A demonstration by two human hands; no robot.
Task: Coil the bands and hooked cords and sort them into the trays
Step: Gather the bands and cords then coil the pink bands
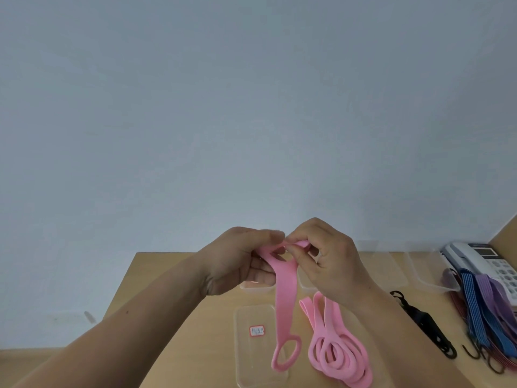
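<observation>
A pink band [284,298] with a loop at each end hangs above the wooden table [201,326]. My left hand [240,261] grips its upper loop, and my right hand [324,256] pinches the same top end from the right. Its lower loop dangles over a clear tray lid [251,371] with a red-edged label [257,330]. Several more pink bands [340,351] lie in a loose pile on the table to the right. Blue, purple and red hooked cords [484,312] lie at the far right.
Clear plastic trays [430,273] stand along the back of the table, some hidden behind my hands. A black strap with hooks [425,323] lies right of the pink pile. A white desk phone [486,261] sits at the back right corner. A plain wall fills the upper view.
</observation>
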